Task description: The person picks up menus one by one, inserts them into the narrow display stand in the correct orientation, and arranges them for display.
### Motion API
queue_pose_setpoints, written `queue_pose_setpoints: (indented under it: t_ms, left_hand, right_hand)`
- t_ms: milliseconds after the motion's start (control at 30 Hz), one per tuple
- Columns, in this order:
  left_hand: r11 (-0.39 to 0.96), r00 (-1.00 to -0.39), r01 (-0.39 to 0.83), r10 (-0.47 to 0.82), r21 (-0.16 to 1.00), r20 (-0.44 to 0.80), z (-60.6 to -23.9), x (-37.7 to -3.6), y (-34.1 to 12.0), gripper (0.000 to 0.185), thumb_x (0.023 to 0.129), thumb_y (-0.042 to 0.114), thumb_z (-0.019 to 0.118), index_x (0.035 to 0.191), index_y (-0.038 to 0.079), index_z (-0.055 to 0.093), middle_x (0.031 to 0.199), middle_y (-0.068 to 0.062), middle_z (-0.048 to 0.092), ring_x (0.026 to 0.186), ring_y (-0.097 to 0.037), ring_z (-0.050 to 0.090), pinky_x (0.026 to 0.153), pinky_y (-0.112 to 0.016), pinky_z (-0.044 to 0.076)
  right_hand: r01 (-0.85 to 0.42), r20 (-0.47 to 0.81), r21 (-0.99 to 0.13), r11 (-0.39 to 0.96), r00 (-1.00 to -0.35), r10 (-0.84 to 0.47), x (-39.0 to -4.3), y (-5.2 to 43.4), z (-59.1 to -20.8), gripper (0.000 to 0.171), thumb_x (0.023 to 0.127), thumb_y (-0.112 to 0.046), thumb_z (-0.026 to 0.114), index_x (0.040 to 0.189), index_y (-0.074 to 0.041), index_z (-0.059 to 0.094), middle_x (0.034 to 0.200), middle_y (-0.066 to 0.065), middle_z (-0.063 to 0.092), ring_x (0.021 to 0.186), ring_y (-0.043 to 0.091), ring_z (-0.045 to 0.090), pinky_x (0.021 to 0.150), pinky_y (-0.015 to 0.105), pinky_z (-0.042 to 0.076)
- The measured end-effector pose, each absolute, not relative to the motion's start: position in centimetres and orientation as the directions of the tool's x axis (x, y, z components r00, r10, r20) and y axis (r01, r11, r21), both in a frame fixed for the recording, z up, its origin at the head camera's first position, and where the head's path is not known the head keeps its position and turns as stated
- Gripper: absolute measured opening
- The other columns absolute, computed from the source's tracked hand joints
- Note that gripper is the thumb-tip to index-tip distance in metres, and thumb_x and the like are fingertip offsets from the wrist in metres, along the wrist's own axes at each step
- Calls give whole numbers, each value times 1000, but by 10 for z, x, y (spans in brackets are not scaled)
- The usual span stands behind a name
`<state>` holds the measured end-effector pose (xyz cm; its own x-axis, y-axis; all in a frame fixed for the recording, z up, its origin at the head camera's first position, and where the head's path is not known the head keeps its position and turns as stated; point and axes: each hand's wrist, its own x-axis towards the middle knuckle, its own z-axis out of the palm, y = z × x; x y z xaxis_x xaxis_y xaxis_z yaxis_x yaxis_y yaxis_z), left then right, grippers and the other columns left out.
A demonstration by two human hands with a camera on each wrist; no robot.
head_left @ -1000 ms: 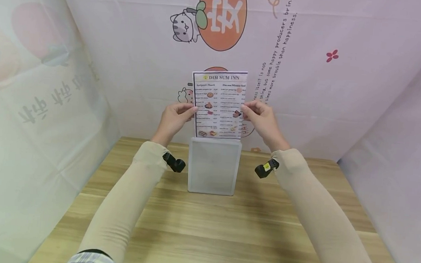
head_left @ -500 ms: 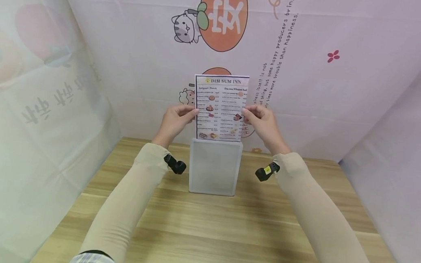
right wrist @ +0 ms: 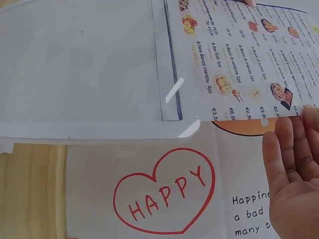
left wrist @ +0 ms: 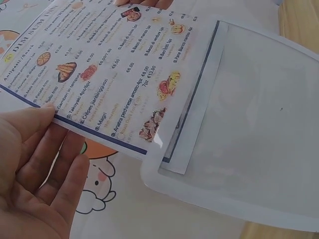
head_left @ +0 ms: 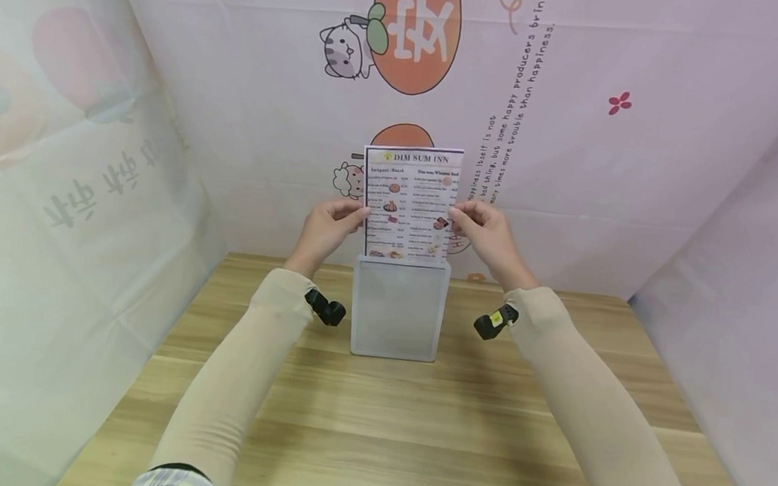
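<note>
A printed menu sheet (head_left: 411, 199) headed "DIM SUM INN" stands upright between my two hands, above a clear acrylic stand (head_left: 396, 311) on the wooden table (head_left: 376, 423). My left hand (head_left: 345, 216) pinches the sheet's left edge and my right hand (head_left: 467, 217) pinches its right edge. The sheet's bottom edge sits a short way inside the stand's top slot. The left wrist view shows the menu (left wrist: 109, 64) entering the stand (left wrist: 249, 149), with my left hand (left wrist: 35, 169) at its edge. From the right wrist camera, the menu (right wrist: 239, 55), the stand (right wrist: 79, 74) and my right hand (right wrist: 294, 164) are visible.
Printed cloth walls (head_left: 573, 135) close in the table at the back and on both sides, just behind the stand. A black wrist camera is strapped on each forearm (head_left: 326, 310) (head_left: 492, 322). Bare wood lies in front of the stand.
Both hands have lowered the menu; its bottom edge has gone from just above the stand's top into the slot.
</note>
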<state>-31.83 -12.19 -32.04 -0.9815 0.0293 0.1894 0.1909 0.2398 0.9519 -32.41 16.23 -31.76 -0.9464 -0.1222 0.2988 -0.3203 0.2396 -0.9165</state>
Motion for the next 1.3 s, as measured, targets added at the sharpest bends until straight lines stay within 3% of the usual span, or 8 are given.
queue_pose_setpoints:
  t_ms: [133, 267, 567, 1300]
  left_hand:
    - [236, -984, 178, 35, 955, 175, -323, -317, -122, 33, 95, 36, 71, 117, 11, 72, 115, -2, 71, 107, -18, 66, 95, -31, 52]
    - [239, -984, 181, 38, 954, 177, -325, -316, -123, 32, 95, 35, 70, 117, 11, 72, 115, -2, 71, 107, -18, 65, 95, -31, 52]
    - [221, -986, 169, 40, 960, 164, -335, -316, -124, 33, 95, 36, 71, 116, 12, 73, 113, -2, 71, 111, -24, 65, 97, -34, 51]
    - [288, -985, 175, 44, 942, 169, -348, -314, -126, 34, 94, 41, 71, 115, 14, 73, 111, 1, 72, 106, -18, 65, 98, -38, 49]
  right_hand:
    - [-318, 296, -916, 245, -947, -123, -324, 163, -321, 30, 101, -31, 63, 111, -3, 66, 96, 6, 64, 92, 20, 59, 83, 26, 51]
    - [-303, 280, -920, 249, -952, -125, -325, 163, -325, 32, 100, -34, 63, 111, -4, 65, 97, 7, 63, 97, 26, 59, 85, 28, 51]
    - [-295, 270, -918, 265, -954, -129, -325, 162, -330, 33, 101, -34, 62, 112, -3, 65, 97, 8, 64, 92, 20, 59, 82, 28, 51]
    - [-291, 253, -917, 273, -953, -165, -323, 167, -343, 34, 101, -35, 62, 112, -3, 65, 100, 10, 63, 96, 23, 60, 91, 36, 50]
